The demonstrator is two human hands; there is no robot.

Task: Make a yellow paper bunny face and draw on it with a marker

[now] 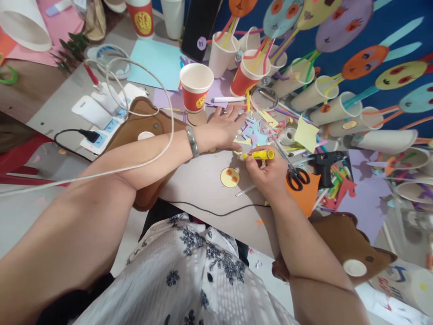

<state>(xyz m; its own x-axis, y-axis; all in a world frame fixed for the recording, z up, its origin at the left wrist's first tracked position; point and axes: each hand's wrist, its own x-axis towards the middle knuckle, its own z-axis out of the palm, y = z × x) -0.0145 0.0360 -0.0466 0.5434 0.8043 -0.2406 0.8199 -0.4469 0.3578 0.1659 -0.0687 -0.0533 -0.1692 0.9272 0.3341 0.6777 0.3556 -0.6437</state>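
Right hand: your grip (267,174) pinches the yellow marker (262,155) between thumb and fingers, its barrel almost level and one end toward your other hand; that hold seems chosen for fine control, though whether the tip is bare is too small to tell.
Left hand: your palm (225,128) faces down with the fingers spread, gripping nothing that shows; it rests at the border of the paper scraps (255,131), perhaps to steady you, and what lies beneath it is hidden.
Yellow disc: the round piece with two orange spots (230,178) lies flat toward the counter's near edge, below and between your hands, touched by neither; the bare patch around it probably makes it easy to reach.
Scissors: the black handles (297,178) lie beside your right wrist, partly over orange paper (307,198), likely for a quick pick-up.
Glue gun: the black tool (325,167) lies beyond the scissors, toward the counter's right edge.
Cups: along the counter's far edge, paper cups (221,61) hold straws topped with paper faces (280,18), presumably to keep them upright.
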